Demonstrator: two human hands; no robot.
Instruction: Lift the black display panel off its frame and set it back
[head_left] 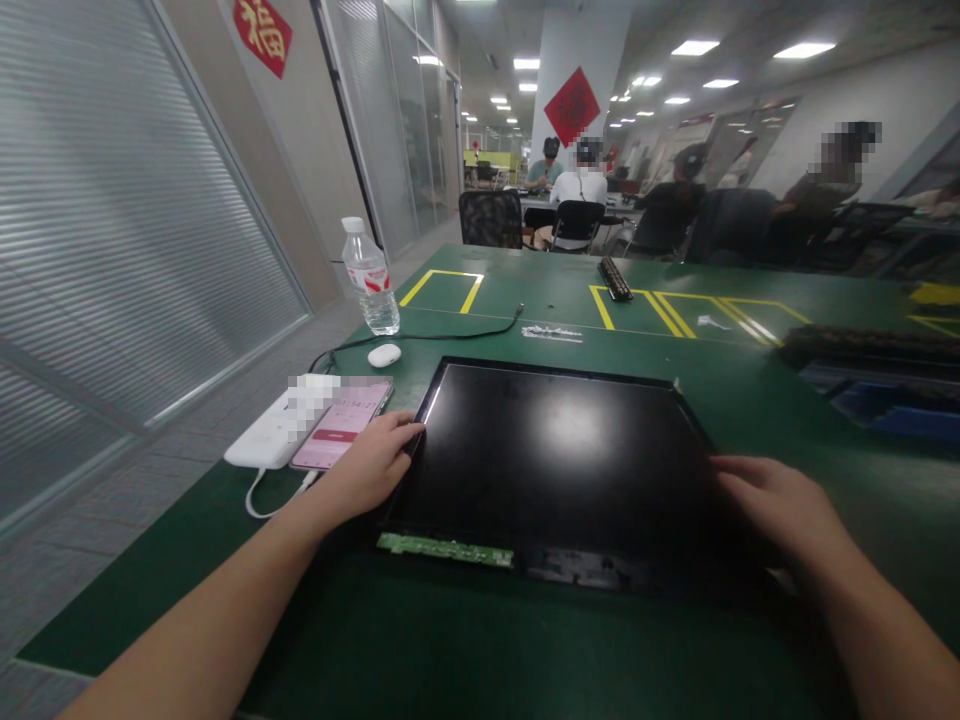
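A black display panel (559, 460) lies flat on the green table mat (525, 300), with a narrow green circuit strip (446, 548) along its near edge. My left hand (371, 465) rests at the panel's left edge, fingers curled onto its rim. My right hand (780, 505) lies on the panel's right edge, fingers stretched toward the glass. Whether either hand grips the panel or only touches it is unclear.
Left of the panel lie a pink-screened phone (343, 436), a white power bank (274, 432), a white earbud case (384, 355) and a water bottle (370, 275). A black cable (435, 335) crosses behind. A dark tray (870, 345) sits at right. People sit at desks far behind.
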